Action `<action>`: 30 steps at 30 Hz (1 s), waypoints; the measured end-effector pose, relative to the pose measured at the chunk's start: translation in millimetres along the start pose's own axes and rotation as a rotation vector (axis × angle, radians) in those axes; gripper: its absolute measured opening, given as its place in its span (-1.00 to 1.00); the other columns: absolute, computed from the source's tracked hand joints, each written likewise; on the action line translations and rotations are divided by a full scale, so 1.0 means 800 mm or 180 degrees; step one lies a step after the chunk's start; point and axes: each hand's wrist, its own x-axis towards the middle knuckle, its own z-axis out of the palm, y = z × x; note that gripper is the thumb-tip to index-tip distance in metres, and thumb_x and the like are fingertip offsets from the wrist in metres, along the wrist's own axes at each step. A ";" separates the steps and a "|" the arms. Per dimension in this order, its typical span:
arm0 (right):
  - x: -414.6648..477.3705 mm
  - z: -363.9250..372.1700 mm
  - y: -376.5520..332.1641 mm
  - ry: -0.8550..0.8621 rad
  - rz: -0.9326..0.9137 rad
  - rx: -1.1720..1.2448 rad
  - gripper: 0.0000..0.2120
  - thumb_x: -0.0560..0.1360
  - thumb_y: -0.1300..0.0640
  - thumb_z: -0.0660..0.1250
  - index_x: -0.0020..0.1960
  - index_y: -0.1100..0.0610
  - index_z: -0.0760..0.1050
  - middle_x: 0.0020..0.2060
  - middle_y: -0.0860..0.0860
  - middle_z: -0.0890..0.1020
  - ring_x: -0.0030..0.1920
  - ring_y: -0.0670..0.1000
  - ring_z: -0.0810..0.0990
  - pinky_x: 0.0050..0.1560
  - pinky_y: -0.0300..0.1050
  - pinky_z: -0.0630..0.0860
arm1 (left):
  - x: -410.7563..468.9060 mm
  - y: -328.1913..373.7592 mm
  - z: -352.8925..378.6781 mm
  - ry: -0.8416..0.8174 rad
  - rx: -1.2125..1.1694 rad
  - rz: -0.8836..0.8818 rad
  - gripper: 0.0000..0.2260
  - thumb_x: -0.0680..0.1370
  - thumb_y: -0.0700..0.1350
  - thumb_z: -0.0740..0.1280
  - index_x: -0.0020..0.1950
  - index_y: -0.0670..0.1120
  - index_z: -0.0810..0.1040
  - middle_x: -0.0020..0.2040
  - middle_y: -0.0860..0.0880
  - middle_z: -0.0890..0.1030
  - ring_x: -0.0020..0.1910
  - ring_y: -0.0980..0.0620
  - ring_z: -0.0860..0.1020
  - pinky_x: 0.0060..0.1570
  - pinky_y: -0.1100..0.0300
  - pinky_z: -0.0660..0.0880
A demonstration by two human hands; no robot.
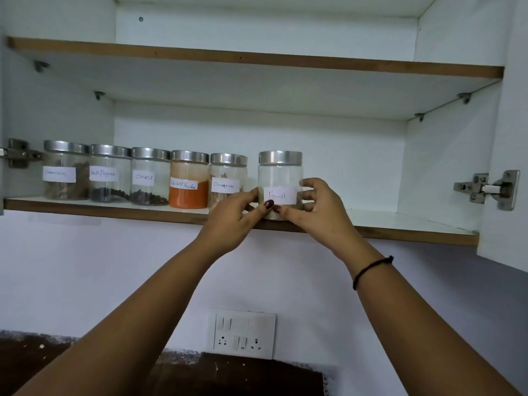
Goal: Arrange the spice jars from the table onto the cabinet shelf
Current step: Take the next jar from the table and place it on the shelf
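Both left hand [237, 214] and right hand [318, 208] hold jar [281, 175], probably fennel.

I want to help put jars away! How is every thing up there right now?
Fennel jar: upright, lidded, at shelf front edge, held.
Left hand: grips fennel jar.
Right hand: grips fennel jar.
Cinnamon jar: lidded, on shelf.
Chilli jar: lidded, on shelf, about half full.
Cloves jar: lidded, on shelf.
Pepper jar: lidded, on shelf.
Leftmost jar: lidded, label unreadable.
Cabinet: open.
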 end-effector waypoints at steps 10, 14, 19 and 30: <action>0.032 0.004 0.018 -0.0186 0.0355 -0.0618 -0.39 0.29 -0.20 0.55 0.21 0.03 0.46 0.00 -0.06 0.63 0.01 -0.05 0.63 0.08 0.01 0.59 | 0.011 -0.020 -0.005 0.0486 0.0760 -0.0202 -0.55 0.52 0.27 0.31 0.30 0.07 0.60 -0.05 0.17 0.71 -0.14 0.27 0.56 -0.30 0.31 0.44; 0.038 0.002 0.020 -0.0306 0.0510 -0.0295 -0.39 0.32 -0.09 0.57 0.28 0.08 0.47 0.09 -0.03 0.61 0.08 -0.03 0.61 0.09 -0.11 0.56 | 0.011 -0.019 -0.003 0.0605 0.0717 -0.0251 -0.48 0.46 0.36 0.34 0.30 0.09 0.60 -0.06 0.17 0.71 -0.09 0.24 0.61 -0.24 0.23 0.55; 0.044 0.008 0.022 -0.0286 0.0537 -0.0405 -0.38 0.34 -0.10 0.57 0.32 0.08 0.51 0.00 0.00 0.63 0.04 -0.02 0.60 -0.01 -0.17 0.50 | 0.012 -0.019 -0.004 0.0660 0.0601 -0.0335 -0.38 0.42 0.34 0.40 0.39 0.05 0.53 -0.02 0.15 0.70 -0.09 0.23 0.62 -0.10 0.10 0.62; 0.044 0.025 0.016 0.0274 0.0728 -0.1301 -0.51 0.30 -0.31 0.51 -0.15 0.13 0.68 -0.18 0.04 0.71 -0.13 0.05 0.65 -0.18 -0.11 0.51 | 0.012 -0.021 0.000 0.0825 0.0543 -0.0289 -0.45 0.50 0.14 0.42 0.45 0.00 0.46 0.12 0.09 0.69 -0.05 0.19 0.64 -0.04 0.10 0.62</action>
